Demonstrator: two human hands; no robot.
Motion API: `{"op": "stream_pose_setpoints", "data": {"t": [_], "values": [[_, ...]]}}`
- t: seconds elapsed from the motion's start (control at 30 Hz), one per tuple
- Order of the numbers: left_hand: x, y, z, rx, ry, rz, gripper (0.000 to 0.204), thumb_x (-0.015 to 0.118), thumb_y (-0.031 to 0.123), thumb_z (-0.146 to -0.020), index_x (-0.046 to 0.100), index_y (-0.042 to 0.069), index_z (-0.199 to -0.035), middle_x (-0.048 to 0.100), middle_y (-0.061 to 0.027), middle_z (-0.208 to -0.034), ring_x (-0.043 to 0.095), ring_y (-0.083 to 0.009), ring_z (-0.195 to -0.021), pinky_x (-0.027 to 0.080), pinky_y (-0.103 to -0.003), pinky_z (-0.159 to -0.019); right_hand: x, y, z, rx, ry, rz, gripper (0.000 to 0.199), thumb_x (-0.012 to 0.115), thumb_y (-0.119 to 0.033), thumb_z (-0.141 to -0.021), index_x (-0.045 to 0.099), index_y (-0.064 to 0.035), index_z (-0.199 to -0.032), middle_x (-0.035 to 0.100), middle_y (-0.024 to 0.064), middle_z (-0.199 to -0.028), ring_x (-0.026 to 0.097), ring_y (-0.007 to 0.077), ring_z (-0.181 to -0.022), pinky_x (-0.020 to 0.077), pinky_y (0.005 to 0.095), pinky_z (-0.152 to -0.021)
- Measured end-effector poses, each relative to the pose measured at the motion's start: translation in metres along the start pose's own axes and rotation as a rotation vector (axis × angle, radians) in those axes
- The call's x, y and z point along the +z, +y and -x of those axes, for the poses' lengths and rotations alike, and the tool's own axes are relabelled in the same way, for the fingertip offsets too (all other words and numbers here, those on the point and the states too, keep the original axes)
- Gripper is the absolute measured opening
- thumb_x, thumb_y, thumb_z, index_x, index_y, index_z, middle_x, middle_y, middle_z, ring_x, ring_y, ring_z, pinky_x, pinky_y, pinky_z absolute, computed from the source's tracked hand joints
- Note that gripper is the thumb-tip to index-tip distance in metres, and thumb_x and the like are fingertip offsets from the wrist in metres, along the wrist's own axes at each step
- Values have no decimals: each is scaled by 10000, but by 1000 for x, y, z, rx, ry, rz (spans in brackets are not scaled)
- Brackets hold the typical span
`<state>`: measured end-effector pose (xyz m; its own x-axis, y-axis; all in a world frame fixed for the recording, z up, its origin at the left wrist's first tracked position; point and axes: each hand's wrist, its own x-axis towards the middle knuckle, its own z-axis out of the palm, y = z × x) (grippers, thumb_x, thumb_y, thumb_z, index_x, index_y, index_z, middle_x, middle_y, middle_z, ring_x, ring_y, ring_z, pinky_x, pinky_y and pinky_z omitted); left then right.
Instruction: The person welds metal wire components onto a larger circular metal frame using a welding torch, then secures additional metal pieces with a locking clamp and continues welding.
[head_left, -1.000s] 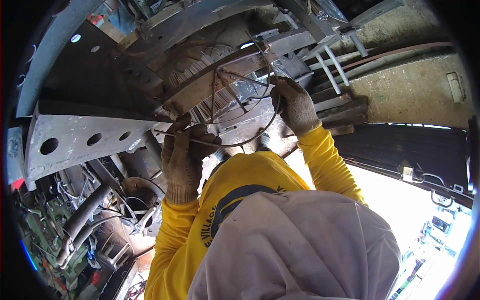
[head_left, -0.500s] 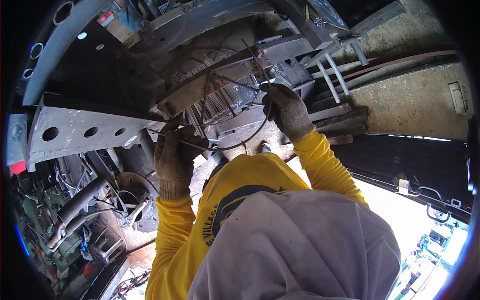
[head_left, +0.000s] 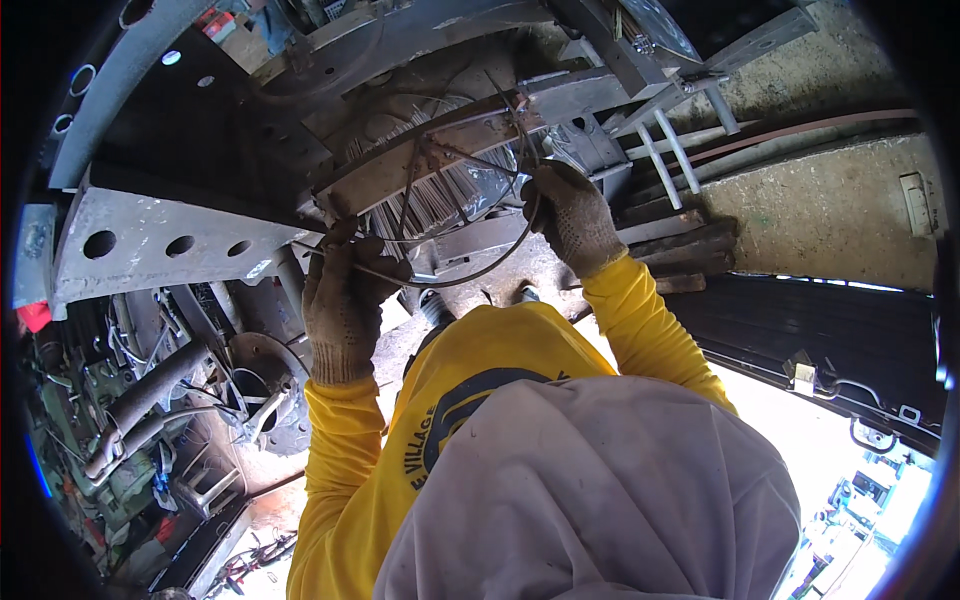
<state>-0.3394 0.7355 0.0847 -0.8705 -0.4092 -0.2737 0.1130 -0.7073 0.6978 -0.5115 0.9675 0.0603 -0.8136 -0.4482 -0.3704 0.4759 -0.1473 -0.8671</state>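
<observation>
left hand (head_left: 343,305): gloved fingers clamped on wire loop (head_left: 480,270) | right hand (head_left: 575,215): risen since a second ago, fingers gripping the loop's upper end beside rusty bar (head_left: 430,160) | loop drawn tighter between both hands, likely being fastened.

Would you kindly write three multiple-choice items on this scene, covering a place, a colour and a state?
1. Where is the right hand?
A. on the wire loop by the rusty bar
B. on the floor
C. in a pocket

2. What colour are the sleeves?
A. blue
B. yellow
C. black

3. The left hand is:
A. bare and open
B. out of sight
C. gloved, gripping wire

Key: 1 A, it grips wire beside the bar; 2 B, both arms show yellow; 3 C, a dirty glove closes on the wire.
</observation>
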Motion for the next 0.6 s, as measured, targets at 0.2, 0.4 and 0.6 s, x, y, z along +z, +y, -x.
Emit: {"op": "stream_pose_setpoints", "data": {"t": [0.2,0.4,0.6], "values": [[3,2,2,10,48,-73,404,452,278,-1059,482,-23,-1327,645,-120,-923,672,-218,-796,615,-405,-788,2,1,-1,2,-11,-60,252,551,-195,-965,632,-9,-1114,653,58,-807,605,139,-632,472,251,-557],[-1,1,0,17,4,-36,420,445,289,-1061,461,-22,-1342,644,-128,-922,670,-232,-797,605,-428,-810,1,0,0,-4,-25,-57,278,547,-199,-974,635,-6,-1154,653,57,-807,605,135,-637,474,244,-563],[-8,-2,1,62,-75,-125,419,455,286,-1059,459,-21,-1345,635,-123,-939,652,-234,-807,582,-460,-853,2,-4,0,0,-49,-64,266,544,-198,-978,648,-12,-1137,652,54,-798,600,131,-630,474,240,-565]]}}
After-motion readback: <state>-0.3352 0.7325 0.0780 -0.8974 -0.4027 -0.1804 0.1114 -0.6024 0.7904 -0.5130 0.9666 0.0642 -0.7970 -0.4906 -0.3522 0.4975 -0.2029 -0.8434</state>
